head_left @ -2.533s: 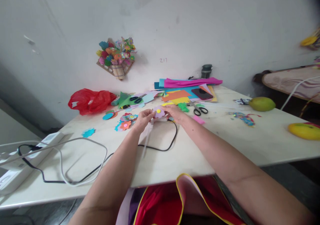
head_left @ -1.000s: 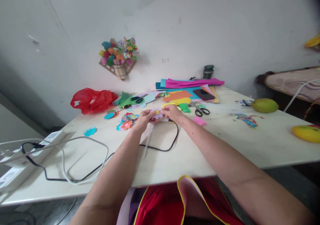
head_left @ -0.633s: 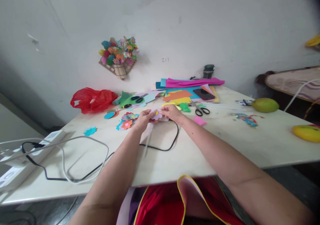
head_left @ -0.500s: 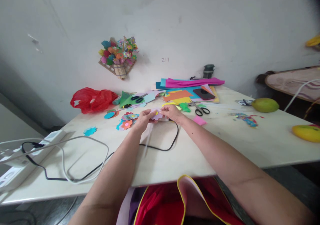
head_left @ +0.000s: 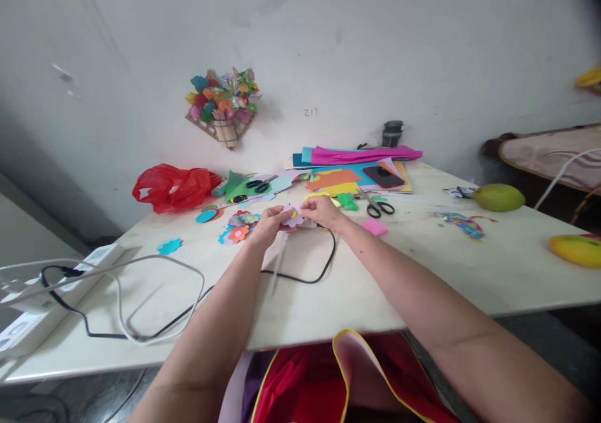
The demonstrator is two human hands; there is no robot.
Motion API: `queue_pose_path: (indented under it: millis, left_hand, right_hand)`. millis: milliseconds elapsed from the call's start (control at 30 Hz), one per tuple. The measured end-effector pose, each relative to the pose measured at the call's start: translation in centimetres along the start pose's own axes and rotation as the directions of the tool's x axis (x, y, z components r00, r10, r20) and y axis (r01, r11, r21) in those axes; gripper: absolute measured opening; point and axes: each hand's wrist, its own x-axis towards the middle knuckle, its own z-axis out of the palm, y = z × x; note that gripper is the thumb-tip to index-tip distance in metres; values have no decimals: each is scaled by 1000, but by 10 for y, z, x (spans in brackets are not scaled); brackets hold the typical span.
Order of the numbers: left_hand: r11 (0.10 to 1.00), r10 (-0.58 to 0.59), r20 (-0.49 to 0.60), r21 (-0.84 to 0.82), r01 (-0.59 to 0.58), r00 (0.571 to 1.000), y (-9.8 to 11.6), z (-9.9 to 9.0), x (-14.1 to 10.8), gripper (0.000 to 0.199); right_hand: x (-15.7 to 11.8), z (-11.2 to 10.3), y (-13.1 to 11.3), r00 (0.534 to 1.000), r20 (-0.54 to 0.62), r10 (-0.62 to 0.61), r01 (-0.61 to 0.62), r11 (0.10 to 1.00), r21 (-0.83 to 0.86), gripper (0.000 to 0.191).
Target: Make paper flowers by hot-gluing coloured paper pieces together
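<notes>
Near the middle of the white table (head_left: 366,285), my left hand (head_left: 269,224) pinches the left side of a lilac paper flower (head_left: 293,218) with a yellow centre. The fingers of my right hand (head_left: 321,211) close on the flower's right edge. A translucent stick (head_left: 278,266) and a black cable (head_left: 323,273) lie just below the hands. Left of my left hand is a group of paper flowers, an orange one (head_left: 238,233) among them. Black-handled scissors (head_left: 379,208) and a pink paper piece (head_left: 374,226) lie right of my right hand.
A red plastic bag (head_left: 173,188) and a second pair of scissors (head_left: 261,184) lie at the back left. Coloured sheets (head_left: 366,155) and a phone (head_left: 382,176) are behind the hands. A power strip (head_left: 61,298) with cables is at left, mangoes (head_left: 498,197) at right.
</notes>
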Motion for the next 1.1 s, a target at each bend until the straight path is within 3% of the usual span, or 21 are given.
queue_pose_path:
  millis: [133, 267, 400, 633, 1100]
  left_hand:
    - [999, 29, 23, -21, -29, 999, 0, 1, 0, 39]
    - [999, 32, -23, 1, -32, 999, -1, 1, 2, 45]
    - [997, 59, -72, 54, -55, 996, -5, -1, 5, 44]
    - [982, 97, -58, 167, -86, 994, -6, -1, 6, 46]
    - [986, 74, -89, 157, -59, 993, -2, 3, 4, 45]
  right_hand:
    - [-2, -1, -4, 1000, -16, -11, 11, 1000, 12, 11]
    - [-3, -2, -8, 999, -9, 45, -44, 995, 88, 12]
    - [-3, -4, -5, 993, 69, 94, -103, 985, 138, 14]
    - [-3, -7, -4, 972, 188, 143, -182, 960, 213, 16]
    - [-4, -3, -8, 957, 170, 234, -271, 932, 241, 13]
